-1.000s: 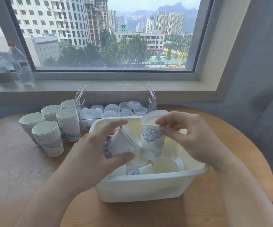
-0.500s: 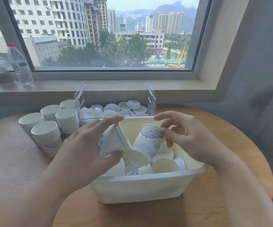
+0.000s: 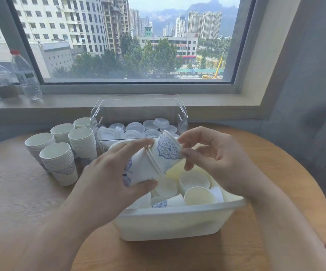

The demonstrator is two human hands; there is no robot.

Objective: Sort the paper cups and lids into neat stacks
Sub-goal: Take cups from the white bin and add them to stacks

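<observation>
Two paper cups are meeting in the middle of the frame, above the white tub point(image 3: 173, 222). Your left hand point(image 3: 107, 178) is curling round the lower cup point(image 3: 142, 169), thumb below and fingers above, and your right hand point(image 3: 214, 163) is pinching the upper cup point(image 3: 168, 151) near its bottom end with the fingertips. The upper cup is going mouth first toward the mouth of the lower cup; I cannot tell if it is sitting inside or only touching the rim.

These cups are looking very light and thin, so I am judging that they are crushing easily. You are better taking them at the side wall close to the rolled rim, where the paper is stiffer, and pressing only gently.

Inside the white tub, loose cups point(image 3: 197, 195) are lying in disorder, some on their side, with a few white lids between them. Behind it, in the upper middle, the clear bin point(image 3: 183, 118) is holding white lids point(image 3: 134, 127), flat and not yet piled. At the left, five cup stacks point(image 3: 60, 163) are standing upright on the worktop point(image 3: 21, 192), close together.
</observation>
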